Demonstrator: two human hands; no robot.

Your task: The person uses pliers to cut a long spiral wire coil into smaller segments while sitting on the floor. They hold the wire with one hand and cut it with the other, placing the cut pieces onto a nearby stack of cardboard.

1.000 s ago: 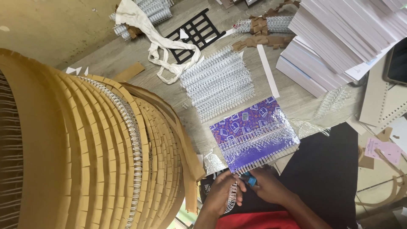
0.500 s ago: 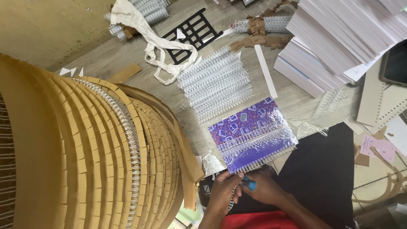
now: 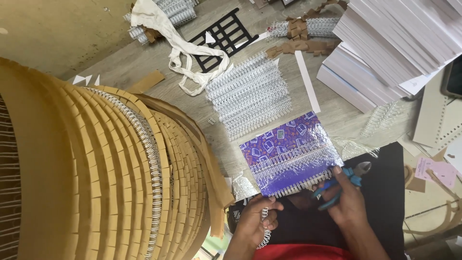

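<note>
A purple patterned notebook [image 3: 288, 149] lies on the table with a silver wire spiral along its near edge and another across its middle. My left hand [image 3: 255, 222] grips a short length of silver spiral wire [image 3: 264, 230] at the notebook's near left corner. My right hand [image 3: 345, 203] holds blue-handled cutting pliers [image 3: 350, 179] at the notebook's near right corner, fingertips touching the cover's edge. A black cloth [image 3: 385, 212] lies under both hands.
A huge reel of brown paper-backed wire [image 3: 96, 173] fills the left. Several cut silver spirals [image 3: 250, 94] lie behind the notebook. Stacks of white paper blocks [image 3: 385, 53] stand at the right. A white cloth [image 3: 178, 43] and black grid [image 3: 224, 36] lie farther back.
My right hand has moved right along the notebook's near edge with the pliers, which now show clearly. My left hand stays at the left corner with the wire.
</note>
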